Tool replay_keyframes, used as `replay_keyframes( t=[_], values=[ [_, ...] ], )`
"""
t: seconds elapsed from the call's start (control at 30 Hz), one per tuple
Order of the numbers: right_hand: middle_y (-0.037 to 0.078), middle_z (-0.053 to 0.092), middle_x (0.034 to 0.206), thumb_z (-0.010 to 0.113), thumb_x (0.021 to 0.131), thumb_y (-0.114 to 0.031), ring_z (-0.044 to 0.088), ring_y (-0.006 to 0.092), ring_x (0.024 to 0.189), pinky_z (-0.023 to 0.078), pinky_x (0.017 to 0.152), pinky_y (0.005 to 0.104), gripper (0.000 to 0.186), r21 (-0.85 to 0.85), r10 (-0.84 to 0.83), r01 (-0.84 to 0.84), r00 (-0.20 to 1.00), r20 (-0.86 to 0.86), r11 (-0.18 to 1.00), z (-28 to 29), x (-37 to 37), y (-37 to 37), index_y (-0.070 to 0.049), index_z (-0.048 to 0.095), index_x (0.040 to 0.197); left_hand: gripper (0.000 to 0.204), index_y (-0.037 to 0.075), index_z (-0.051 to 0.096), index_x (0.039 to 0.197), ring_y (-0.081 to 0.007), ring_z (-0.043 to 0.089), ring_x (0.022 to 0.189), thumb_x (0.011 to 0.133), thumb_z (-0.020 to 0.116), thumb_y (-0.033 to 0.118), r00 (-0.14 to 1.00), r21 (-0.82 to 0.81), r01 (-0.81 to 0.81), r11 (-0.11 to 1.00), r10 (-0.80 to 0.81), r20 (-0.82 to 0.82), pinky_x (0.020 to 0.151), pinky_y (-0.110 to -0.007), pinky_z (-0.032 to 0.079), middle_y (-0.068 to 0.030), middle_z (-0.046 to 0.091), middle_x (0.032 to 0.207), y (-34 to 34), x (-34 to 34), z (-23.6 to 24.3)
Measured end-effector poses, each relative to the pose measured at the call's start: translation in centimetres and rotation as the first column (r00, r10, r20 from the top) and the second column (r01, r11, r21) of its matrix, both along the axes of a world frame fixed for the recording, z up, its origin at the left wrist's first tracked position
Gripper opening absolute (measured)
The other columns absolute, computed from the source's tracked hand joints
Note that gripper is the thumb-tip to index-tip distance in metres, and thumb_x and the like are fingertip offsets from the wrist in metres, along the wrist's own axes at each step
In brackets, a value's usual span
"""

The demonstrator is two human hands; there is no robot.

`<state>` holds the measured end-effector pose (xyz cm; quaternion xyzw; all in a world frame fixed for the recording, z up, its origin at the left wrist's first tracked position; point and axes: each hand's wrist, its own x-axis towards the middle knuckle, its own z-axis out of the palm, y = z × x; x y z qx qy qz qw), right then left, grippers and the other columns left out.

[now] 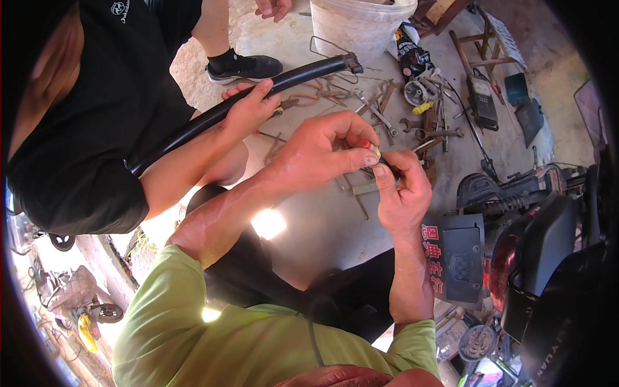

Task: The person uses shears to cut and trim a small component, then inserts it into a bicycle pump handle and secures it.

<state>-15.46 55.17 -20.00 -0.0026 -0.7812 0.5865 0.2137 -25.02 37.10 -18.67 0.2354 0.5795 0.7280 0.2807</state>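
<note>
My left hand and my right hand meet over the concrete floor and pinch one small pale part between their fingertips; a bit of red shows at it. What the part is cannot be told. My green sleeves come up from the lower edge. To the left a person in a black shirt crouches, and that person's hand grips a thick black hose that runs diagonally to a metal fitting.
Wrenches and several loose tools lie scattered on the floor beyond my hands. A white bucket stands at the top, a wooden stool beside it. A black scooter rear with a red tail light fills the right.
</note>
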Motion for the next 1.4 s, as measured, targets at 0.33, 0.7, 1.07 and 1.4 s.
replay_keyframes(
  t=[0.33, 0.7, 1.07, 1.4],
  values=[
    [-0.001, 0.062, 0.077, 0.07, 0.103, -0.017, 0.05, 0.0059, 0.064, 0.039, 0.058, 0.0228, 0.018, -0.332, 0.161, -0.095, 0.971, 0.177, 0.939, 0.6, 1.3, -0.2, 0.0, 0.067, 0.102, 0.024, 0.002, 0.068, 0.112, -0.0119, 0.058, 0.099, 0.092, 0.079, 0.005, 0.987, -0.025, 0.074, 0.997, -0.076, -0.138, 0.088, -0.03, 0.051, -0.0033, 0.065, 0.106, -0.5, -0.4, 0.1],
    [-0.003, 0.05, 0.083, 0.059, 0.108, -0.02, 0.036, 0.0034, 0.059, 0.029, 0.052, 0.0211, 0.016, -0.982, 0.634, -0.055, 0.77, 0.075, 0.183, 0.0, 1.0, 0.2, -0.007, 0.061, 0.099, 0.023, 0.001, 0.069, 0.112, -0.0119, 0.062, 0.094, 0.092, 0.079, 0.005, 0.991, 0.012, 0.134, 0.991, -0.134, 0.021, 0.083, -0.029, 0.053, -0.004, 0.066, 0.102, -0.3, -1.1, -1.2],
    [-0.001, 0.055, 0.075, 0.06, 0.108, -0.022, 0.043, 0.0048, 0.061, 0.033, 0.053, 0.0218, 0.018, -0.782, 0.418, -0.09, 0.879, 0.229, 0.616, -0.3, 0.8, -0.3, -0.005, 0.065, 0.113, 0.026, -0.002, 0.07, 0.12, -0.0154, 0.064, 0.101, 0.094, 0.073, 0.001, 0.992, 0.037, 0.089, 0.995, -0.086, -0.092, 0.086, -0.03, 0.053, -0.0072, 0.066, 0.109, 0.1, -1.4, -1.6],
    [-0.002, 0.058, 0.078, 0.065, 0.106, -0.025, 0.046, 0.0049, 0.063, 0.035, 0.054, 0.0206, 0.024, -0.741, 0.285, -0.06, 0.941, 0.182, 0.669, -0.8, 0.4, 0.6, -0.005, 0.07, 0.119, 0.033, 0.0, 0.068, 0.127, -0.0195, 0.063, 0.115, 0.096, 0.071, 0.009, 0.98, 0.053, 0.194, 0.98, -0.196, 0.04, 0.098, -0.036, 0.051, -0.0082, 0.066, 0.121, 0.7, -1.3, -3.1]
  ],
)
